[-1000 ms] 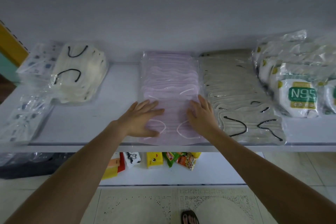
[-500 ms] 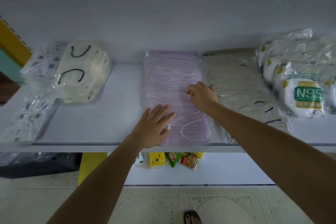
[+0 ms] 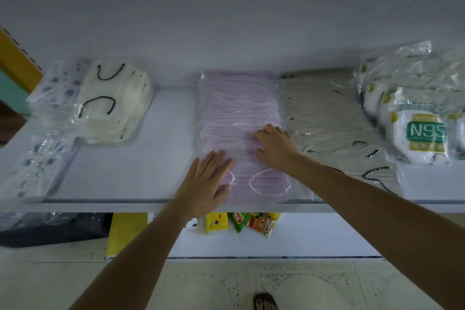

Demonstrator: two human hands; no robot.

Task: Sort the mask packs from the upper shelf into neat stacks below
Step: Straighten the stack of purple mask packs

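Upper shelf (image 3: pixel 156 158): it carries every pack I can see, so I judge that none of the sorting below has begun.
Pink mask pack (image 3: pixel 239 108): it lies lengthwise at mid-shelf with its near end at the front edge, not lifted. Its right side touches the grey pack (image 3: pixel 324 113).
Right hand (image 3: pixel 275 148): a second ago it lay flat at the near end. It has since moved up to the pack's right middle, with fingers arched and tips on the wrap. I cannot tell whether they pinch the wrap.
Left hand (image 3: pixel 207 184): it has barely shifted and lies flat with straight fingers, pressing the near-left corner and gripping nothing.
Meaning: I read this as steadying and squaring the pack before picking it up.
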